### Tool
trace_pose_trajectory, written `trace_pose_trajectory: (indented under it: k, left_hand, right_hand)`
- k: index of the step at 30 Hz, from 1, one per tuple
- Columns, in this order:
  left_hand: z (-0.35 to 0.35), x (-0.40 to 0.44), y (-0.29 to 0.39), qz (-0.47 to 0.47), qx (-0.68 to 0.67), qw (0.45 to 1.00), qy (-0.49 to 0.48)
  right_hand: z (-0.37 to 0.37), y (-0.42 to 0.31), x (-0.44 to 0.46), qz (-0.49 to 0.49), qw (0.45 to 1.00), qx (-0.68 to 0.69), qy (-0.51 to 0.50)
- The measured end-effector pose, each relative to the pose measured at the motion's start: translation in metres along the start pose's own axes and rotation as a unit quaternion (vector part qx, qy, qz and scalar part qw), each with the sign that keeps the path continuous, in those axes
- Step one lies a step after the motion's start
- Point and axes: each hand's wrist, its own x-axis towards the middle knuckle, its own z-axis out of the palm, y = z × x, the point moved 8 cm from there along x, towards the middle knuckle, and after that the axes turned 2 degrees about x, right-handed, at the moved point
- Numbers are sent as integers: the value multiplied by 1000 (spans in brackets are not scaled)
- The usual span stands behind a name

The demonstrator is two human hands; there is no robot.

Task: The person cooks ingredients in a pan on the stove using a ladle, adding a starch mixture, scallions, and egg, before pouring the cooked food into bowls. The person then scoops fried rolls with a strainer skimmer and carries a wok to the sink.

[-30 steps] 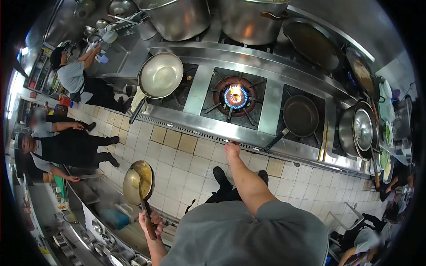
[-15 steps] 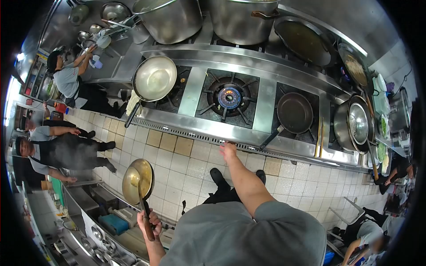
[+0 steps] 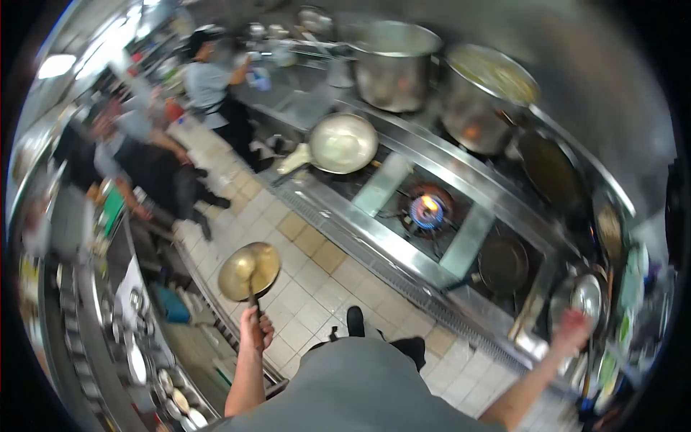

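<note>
My left hand (image 3: 256,330) is closed around the handle of a frying pan (image 3: 268,265), which I hold out over the tiled floor. A ladle (image 3: 245,269) rests in the pan, its handle running down to the same hand. At the right, my right hand (image 3: 574,331) is smeared by motion at the pots on the stove's end. A shiny metal bowl (image 3: 586,295) sits just beyond its fingers; whether they touch it I cannot tell. A burner (image 3: 427,211) burns with a blue and orange flame.
A light metal wok (image 3: 342,143) and a dark frying pan (image 3: 503,265) stand on the burners either side. Two large stockpots (image 3: 397,68) are at the back. Co-workers (image 3: 155,162) stand at the left. A counter with metal containers (image 3: 137,327) runs behind on the left.
The view has turned. My right hand has gone from the stove's front edge to the pots at its right end. My left hand still holds the pan and ladle. The flame now shows orange.
</note>
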Motion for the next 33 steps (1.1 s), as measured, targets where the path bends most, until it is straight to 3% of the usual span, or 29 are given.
trace_pose_trajectory:
  k: [1, 2, 3, 4, 5, 8, 10, 12, 16, 17, 18, 20, 22, 24, 25, 27, 28, 29, 30, 32, 33]
  left_hand:
    - [1, -2, -6, -16, -9, 999, 26]
    - [-1, 1, -12, 11, 3, 1000, 1]
    - [10, -13, -19, 18, 17, 1000, 6]
    - [21, -24, -28, 9, 9, 1000, -15]
    - [22, -26, -38, 18, -15, 1000, 2]
    - [36, -46, -69, 28, -67, 997, -16]
    - [50, -61, -97, 35, -82, 996, -24]
    - [55, -80, -121, 44, -90, 995, -30]
    - [71, -110, -159, 12, -120, 990, -68]
    - [72, -117, -167, 18, -109, 992, -57]
    - [72, -120, -174, 25, -98, 994, -48]
    - [71, -130, -181, 16, -101, 993, -54]
    - [69, -132, -192, 3, -103, 993, -62]
    - [65, -133, -196, 13, -114, 993, -34]
    - [66, -137, -197, 13, -112, 993, -23]
    - [64, -142, -190, 21, -98, 994, -31]
    - [63, -139, -191, 21, -82, 996, -38]
    - [55, -137, -186, 59, -61, 996, -22]
    - [49, -134, -180, 87, -29, 996, -14]
    - [48, -135, -177, 94, -42, 995, -2]
    - [61, -142, -176, 84, -46, 995, -14]
  right_hand:
    - [-69, -51, 69, -77, 990, -70, 98]
    - [-63, -101, 69, -107, 967, -87, 214]
    - [-66, -120, 97, -129, 960, -29, 249]
    - [-91, -116, 154, -104, 985, 33, 135]
    - [-103, -104, 218, -15, 995, 26, 96]
    - [-38, -91, 231, 135, 986, 88, -40]
    - [-21, -91, 240, 167, 979, 95, -61]
    - [-26, -77, 246, 225, 973, -23, -33]
    - [-16, -64, 244, 194, 976, -25, -91]
    - [-14, -63, 233, 269, 958, -25, -94]
    - [-17, -65, 239, 268, 958, -25, -94]
    - [-7, -52, 228, 349, 909, 25, -225]
    - [2, -49, 206, 332, 918, -73, -203]
    - [-9, -40, 227, 302, 950, 43, -73]
    - [-13, -32, 245, 296, 951, 46, -71]
    - [-21, -28, 270, 252, 960, 18, -120]
    - [-19, -31, 265, 259, 940, 30, -219]
    - [-20, -41, 253, 248, 935, 46, -250]
    - [-15, -56, 216, 214, 967, 37, -134]
    - [-7, -69, 191, 230, 941, 46, -244]
    - [0, -94, 146, 203, 977, -4, -70]
